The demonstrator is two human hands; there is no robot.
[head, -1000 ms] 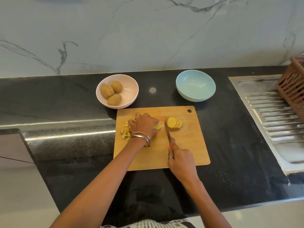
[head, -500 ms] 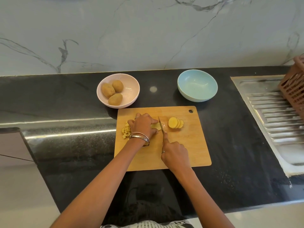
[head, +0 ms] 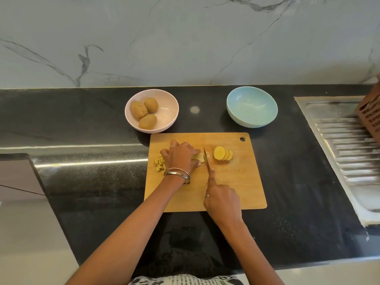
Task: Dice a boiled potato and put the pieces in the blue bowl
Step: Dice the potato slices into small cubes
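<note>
On the wooden cutting board (head: 232,188) my left hand (head: 181,156) presses down on a stack of potato slices (head: 198,156), mostly hidden under my fingers. My right hand (head: 222,199) grips a knife (head: 206,158), index finger along its spine, the blade standing against the right end of that stack. A fan of round yellow potato slices (head: 222,153) lies just right of the blade. Small diced potato cubes (head: 160,163) sit left of my left hand. The blue bowl (head: 251,109) stands behind the board at the right, with nothing in it.
A pink bowl (head: 168,115) with three whole unpeeled potatoes (head: 145,113) stands behind the board's left corner. A steel sink drainboard (head: 347,149) lies at the right, with a brown plastic basket (head: 370,114) on it. The black counter ends at a marble wall.
My right hand slid the knife left from beside the fanned slices until the blade met the stack under my left hand. The left hand stayed on the stack.
</note>
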